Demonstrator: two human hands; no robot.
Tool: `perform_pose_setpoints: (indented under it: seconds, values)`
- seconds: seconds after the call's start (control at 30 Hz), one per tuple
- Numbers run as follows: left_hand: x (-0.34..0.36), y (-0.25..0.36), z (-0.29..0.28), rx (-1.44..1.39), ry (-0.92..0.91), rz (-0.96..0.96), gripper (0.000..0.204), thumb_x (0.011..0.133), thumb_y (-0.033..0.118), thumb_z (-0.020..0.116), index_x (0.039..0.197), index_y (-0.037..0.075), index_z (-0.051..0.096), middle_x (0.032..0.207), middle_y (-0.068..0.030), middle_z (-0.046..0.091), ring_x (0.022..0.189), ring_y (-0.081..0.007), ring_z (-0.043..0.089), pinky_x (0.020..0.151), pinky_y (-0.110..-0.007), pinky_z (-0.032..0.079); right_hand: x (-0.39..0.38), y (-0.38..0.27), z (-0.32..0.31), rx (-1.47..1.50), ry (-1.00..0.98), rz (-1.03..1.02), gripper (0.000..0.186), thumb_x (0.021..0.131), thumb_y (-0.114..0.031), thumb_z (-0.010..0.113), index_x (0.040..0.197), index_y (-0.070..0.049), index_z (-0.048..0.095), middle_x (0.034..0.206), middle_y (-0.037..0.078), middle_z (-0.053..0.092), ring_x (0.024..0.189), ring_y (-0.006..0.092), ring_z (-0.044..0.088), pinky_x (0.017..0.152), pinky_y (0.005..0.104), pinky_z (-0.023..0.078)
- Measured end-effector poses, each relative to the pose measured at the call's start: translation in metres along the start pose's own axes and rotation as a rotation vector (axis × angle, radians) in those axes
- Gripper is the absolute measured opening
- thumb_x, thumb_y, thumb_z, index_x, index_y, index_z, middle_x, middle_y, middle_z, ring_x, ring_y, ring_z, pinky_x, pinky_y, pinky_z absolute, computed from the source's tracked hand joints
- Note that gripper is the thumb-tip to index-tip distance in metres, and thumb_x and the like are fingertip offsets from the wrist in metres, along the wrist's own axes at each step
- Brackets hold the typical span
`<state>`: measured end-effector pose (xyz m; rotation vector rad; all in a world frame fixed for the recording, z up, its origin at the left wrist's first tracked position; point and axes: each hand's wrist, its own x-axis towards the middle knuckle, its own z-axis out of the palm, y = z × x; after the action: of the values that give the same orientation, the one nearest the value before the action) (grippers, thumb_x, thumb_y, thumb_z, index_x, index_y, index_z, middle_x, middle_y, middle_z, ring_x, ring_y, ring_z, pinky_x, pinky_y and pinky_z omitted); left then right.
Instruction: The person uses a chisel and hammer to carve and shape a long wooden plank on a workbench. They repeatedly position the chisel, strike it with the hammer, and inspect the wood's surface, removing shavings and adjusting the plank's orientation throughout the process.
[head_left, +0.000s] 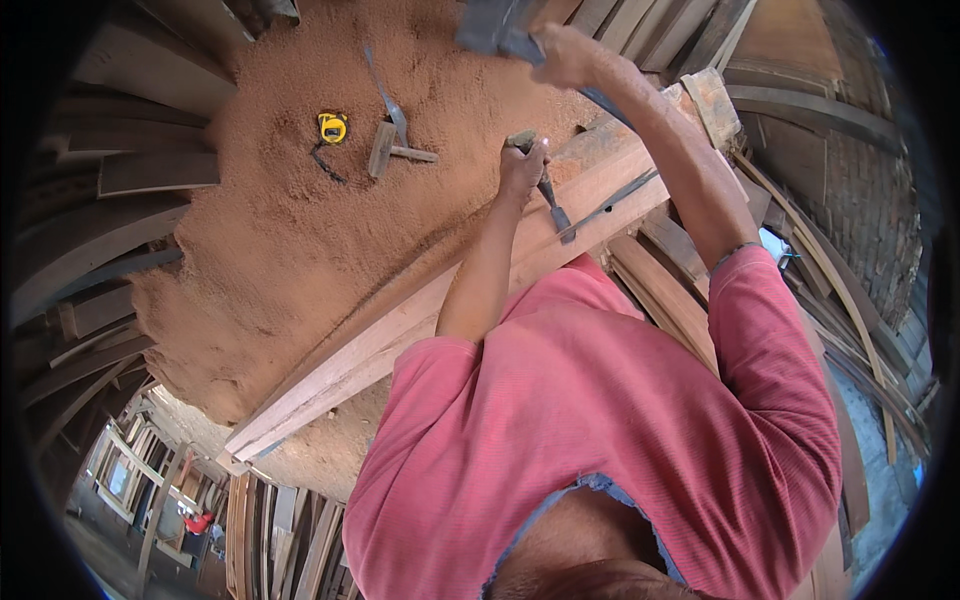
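Presently | left hand (pixel 522 168) fingers clenched round steel chisel (pixel 551 205) on long reddish timber plank (pixel 400 335) | right hand (pixel 566 55) grasps raised grey mallet (pixel 497 27) | we judge a glancing strike could hit the knuckles just below.

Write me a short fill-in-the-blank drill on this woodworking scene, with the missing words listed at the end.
1. The left hand grips a ____, its blade set on the long wooden beam.
2. The right hand is raised above the beam, holding a dark ____.
3. A tape measure of ____ colour lies on the sawdust.
4. The person's shirt is ____.

Missing words: chisel; mallet; yellow; pink
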<state>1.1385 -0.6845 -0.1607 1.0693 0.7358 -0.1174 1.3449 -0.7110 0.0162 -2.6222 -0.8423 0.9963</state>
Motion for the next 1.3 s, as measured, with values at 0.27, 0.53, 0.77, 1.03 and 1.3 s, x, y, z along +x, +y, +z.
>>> perform_pose_setpoints:
  seconds: [0.27,0.53,0.77,1.03,1.3]
  values:
    - [-0.07,0.036,0.015,-0.064,-0.089,0.033,0.013,0.094,0.009,0.069,0.091,0.008,0.056,0.067,-0.0013,0.059,0.058,-0.0102,0.058,0.051,-0.025,0.046,-0.089,0.05,0.043,-0.036,-0.076,-0.01,0.038,0.071,-0.021,0.076,0.098,0.004,0.067,0.088,0.025,0.07,0.091,0.0402,0.07,0.078,0.048,0.054]
    - [-0.114,0.111,0.04,0.763,-0.464,0.459,0.025,0.081,0.022,0.081,0.092,0.006,0.066,0.079,-0.0117,0.067,0.077,-0.028,0.069,0.071,-0.038,0.054,-0.183,0.093,0.044,0.221,0.126,0.246,0.039,0.075,-0.024,0.078,0.098,0.004,0.066,0.083,0.023,0.068,0.084,0.0359,0.069,0.077,0.0466,0.052]
    - [-0.095,0.031,0.034,1.538,-0.798,0.125,0.032,0.072,0.017,0.074,0.103,0.009,0.073,0.097,-0.0202,0.073,0.094,-0.0379,0.072,0.081,-0.046,0.057,-0.258,0.1,0.078,0.58,0.249,0.455,0.034,0.078,-0.02,0.079,0.098,0.003,0.064,0.068,0.011,0.062,0.061,0.0215,0.063,0.063,0.0389,0.052]
    - [-0.131,0.046,-0.014,1.342,-0.499,0.315,0.029,0.075,0.015,0.072,0.102,0.008,0.069,0.096,-0.0217,0.072,0.096,-0.0416,0.069,0.081,-0.048,0.055,-0.288,0.114,0.091,0.746,0.396,0.53,0.028,0.079,-0.018,0.078,0.093,0.002,0.065,0.069,0.008,0.063,0.06,0.0167,0.062,0.058,0.0338,0.05]
    - [-0.102,0.106,-0.22,1.124,0.315,0.177,0.043,0.076,0.023,0.081,0.114,0.009,0.066,0.1,-0.0169,0.074,0.094,-0.0337,0.072,0.08,-0.043,0.057,-0.266,0.108,0.076,0.738,0.391,0.455,0.025,0.081,-0.019,0.076,0.093,0.001,0.067,0.067,0.006,0.062,0.061,0.0153,0.063,0.059,0.0326,0.05]
